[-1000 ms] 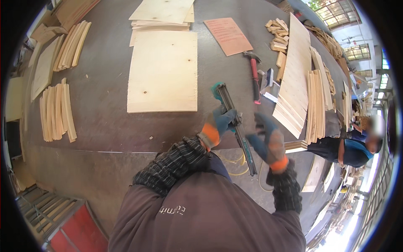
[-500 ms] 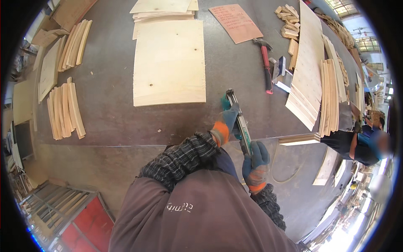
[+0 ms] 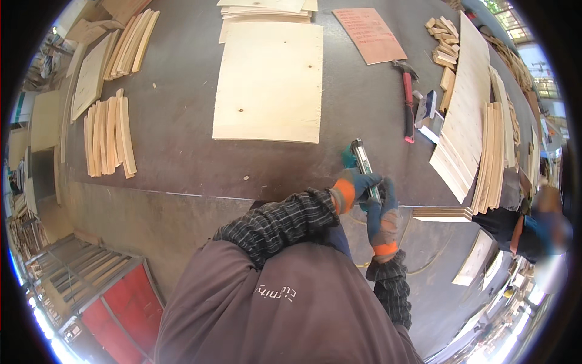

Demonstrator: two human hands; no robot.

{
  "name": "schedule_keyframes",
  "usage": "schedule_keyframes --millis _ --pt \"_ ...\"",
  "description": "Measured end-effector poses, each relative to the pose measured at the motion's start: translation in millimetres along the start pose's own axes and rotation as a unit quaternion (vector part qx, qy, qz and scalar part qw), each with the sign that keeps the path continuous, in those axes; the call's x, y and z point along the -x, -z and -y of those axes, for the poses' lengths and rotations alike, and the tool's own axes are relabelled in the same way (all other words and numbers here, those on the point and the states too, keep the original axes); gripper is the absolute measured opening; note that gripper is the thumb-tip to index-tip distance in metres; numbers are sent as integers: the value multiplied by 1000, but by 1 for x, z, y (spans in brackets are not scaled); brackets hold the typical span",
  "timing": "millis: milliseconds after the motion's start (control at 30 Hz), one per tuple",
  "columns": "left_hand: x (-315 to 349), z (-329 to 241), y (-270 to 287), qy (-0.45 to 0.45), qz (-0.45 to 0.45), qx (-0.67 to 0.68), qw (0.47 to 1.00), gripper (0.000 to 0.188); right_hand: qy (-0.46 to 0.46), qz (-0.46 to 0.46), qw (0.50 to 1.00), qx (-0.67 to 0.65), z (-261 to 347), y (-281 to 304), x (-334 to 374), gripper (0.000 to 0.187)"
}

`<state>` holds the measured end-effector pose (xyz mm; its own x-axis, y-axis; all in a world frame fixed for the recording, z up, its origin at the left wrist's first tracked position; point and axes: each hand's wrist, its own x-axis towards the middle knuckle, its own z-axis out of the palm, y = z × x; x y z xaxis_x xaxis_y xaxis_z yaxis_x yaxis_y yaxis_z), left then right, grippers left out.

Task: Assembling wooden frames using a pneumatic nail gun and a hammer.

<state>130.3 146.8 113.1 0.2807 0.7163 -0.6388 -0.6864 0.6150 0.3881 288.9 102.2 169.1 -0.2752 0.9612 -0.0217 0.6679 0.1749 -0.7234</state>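
Note:
A teal pneumatic staple gun (image 3: 362, 156) with a long metal magazine is held at the table's near edge, its front end pointing away over the tabletop. My left hand (image 3: 357, 185), in a blue and orange glove, is closed around its middle. My right hand (image 3: 383, 218), gloved alike, presses its fingers against the magazine's near end, close to the left fingers. Both hands cover much of the tool. Beyond it lies a square plywood panel (image 3: 268, 85). A red-handled hammer (image 3: 408, 100) rests to the right, beside a small open box (image 3: 426, 109).
Wood strips stand in bundles at the left (image 3: 109, 136) and right (image 3: 490, 158). A long plywood sheet (image 3: 458, 115) lies along the right side. A reddish board with writing (image 3: 370, 35) is at the back. A person (image 3: 533, 224) is at the far right; a yellowish hose (image 3: 424, 267) curves across the floor.
The magazine's drawn-out part has slid in, and my right hand has moved forward to meet my left. The view has shifted, so the table's things appear farther right.

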Motion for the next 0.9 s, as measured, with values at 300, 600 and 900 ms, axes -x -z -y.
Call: schedule_keyframes --millis 300,600,900 --pt "51 -31 55 20 184 51 981 25 83 263 953 124 -51 11 -36 56" --pt "73 -78 198 -316 -65 -474 820 40 -93 256 767 -581 70 -9 -87 73" --pt "120 -136 364 -295 -378 -677 559 65 -234 278 920 -150 79 -82 -66 10"
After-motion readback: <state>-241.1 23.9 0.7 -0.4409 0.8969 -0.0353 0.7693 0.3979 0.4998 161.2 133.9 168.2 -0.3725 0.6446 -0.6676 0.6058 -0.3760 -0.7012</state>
